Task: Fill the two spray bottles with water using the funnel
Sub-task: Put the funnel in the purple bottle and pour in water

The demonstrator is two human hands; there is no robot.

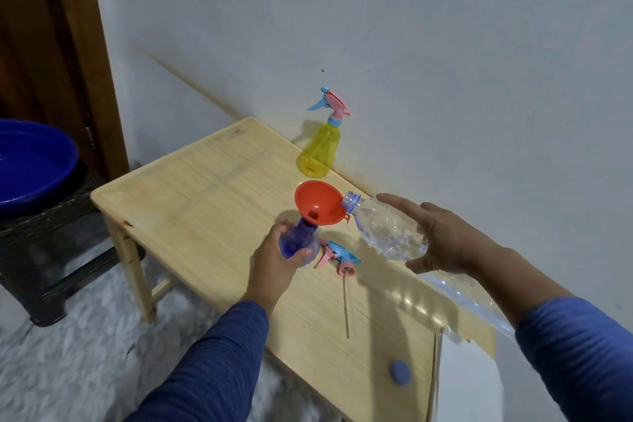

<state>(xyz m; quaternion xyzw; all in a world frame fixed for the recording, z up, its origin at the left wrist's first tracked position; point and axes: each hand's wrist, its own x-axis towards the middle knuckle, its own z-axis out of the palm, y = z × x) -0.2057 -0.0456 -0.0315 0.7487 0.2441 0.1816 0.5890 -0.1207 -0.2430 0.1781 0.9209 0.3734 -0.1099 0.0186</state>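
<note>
Water bottle (387, 231), tipped in the right hand (442, 240) grip, touches the rim of an orange funnel (320, 204) seated in the blue spray bottle (298, 243), which the left hand (274, 264) clamps on the worktop (205, 202). Beyond both grips stands the capped yellow spray bottle (320, 151).

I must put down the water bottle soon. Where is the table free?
Free: the left half of the table, from the yellow spray bottle to the front edge. Crowded: around the blue bottle and sprayer head.
</note>
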